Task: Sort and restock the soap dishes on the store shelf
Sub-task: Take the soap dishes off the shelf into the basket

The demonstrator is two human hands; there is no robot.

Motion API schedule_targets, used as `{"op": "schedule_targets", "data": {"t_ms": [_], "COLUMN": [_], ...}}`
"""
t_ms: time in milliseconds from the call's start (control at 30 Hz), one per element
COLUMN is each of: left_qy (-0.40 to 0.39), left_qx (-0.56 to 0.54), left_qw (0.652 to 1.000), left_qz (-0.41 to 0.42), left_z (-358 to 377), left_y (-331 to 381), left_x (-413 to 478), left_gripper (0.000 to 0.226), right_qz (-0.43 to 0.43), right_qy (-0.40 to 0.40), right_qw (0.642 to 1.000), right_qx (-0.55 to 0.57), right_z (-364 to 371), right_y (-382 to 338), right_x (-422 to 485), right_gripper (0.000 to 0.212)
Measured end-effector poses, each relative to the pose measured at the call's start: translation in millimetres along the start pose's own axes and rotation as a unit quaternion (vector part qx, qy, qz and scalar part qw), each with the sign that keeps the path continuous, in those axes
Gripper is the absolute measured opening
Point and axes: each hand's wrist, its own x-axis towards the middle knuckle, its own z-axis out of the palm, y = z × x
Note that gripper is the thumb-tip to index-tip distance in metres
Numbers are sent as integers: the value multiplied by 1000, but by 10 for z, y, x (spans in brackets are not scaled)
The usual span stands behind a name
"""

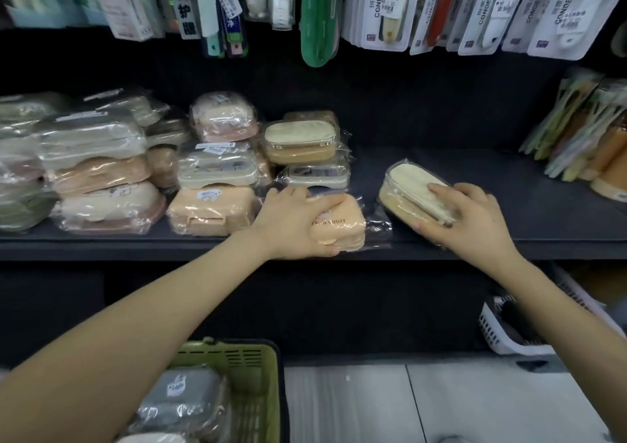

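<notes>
On shelf (509,184), left hand (291,225) gripping rounded dish (342,230), right hand (471,218) gripping oblong dish (407,181)

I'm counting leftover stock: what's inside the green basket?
A grey wrapped soap dish lies in the green basket, with more wrapped packs around it. The left forearm covers the basket's left side, so the count is hidden.

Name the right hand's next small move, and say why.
Probably slide the tan cream-lidded dish left toward the matching dish stacked further left: the right hand grips it askew, apart from the others, while the left hand holds the peach rabbit dish between them.
</notes>
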Motion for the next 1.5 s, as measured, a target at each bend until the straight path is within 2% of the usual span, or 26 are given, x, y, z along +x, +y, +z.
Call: {"op": "schedule_targets", "data": {"t_ms": [200,300,433,533,633,833,933,1100,1167,1300,1367,1467,1500], "left_qy": [96,132,124,108,103,113,79,12,14,38,41,48,40], "left_qx": [-73,-97,-121,-114,-123,-135,-150,-153,-145,-141,-146,-144,-148], "left_qw": [993,987,983,981,972,958,948,950,953,959,960,965,967], "left_qz": [4,-3,-65,-116,-173,-227,-271,-272,-267,-243,-235,-213,-204], "left_z": [-68,109,387,655,950,1460,1668,1820,1858,1964,2001,2046,2050], "left_y": [-188,-410,-717,-918,-1069,-1289,-1345,-1355,-1341,-1351,-1368,-1337,-1313], "left_x": [-1002,-1583,-2303,-2745,-3081,-3468,-3569,-3568,-3539,-3502,-3497,-3483,-3479], "left_gripper": [91,87,88,87,89,92,95,104,104,100,98,92,91], "right_qz": [-57,-85,-160,-210,-256,-351,-357,-349,-337,-302,-281,-187,-142], "right_qy": [17,-11,-99,-180,-223,-275,-304,-339,-350,-385,-398,-353,-348], "right_qw": [998,995,981,961,937,860,839,809,799,803,818,912,927], "right_qx": [18,48,41,-19,-85,-246,-275,-331,-353,-341,-307,-90,20], "right_z": [-62,93,494,947,1426,2221,2554,3012,3160,3287,3180,2857,2691], "right_y": [-427,-677,-935,-1090,-1248,-1485,-1570,-1639,-1623,-1602,-1623,-1652,-1718], "right_x": [-719,-1074,-1530,-1847,-2046,-2134,-2127,-2137,-2159,-2170,-2145,-2080,-2048], "right_gripper": [67,66,71,68,64,59,56,38,37,56,55,58,64]}}
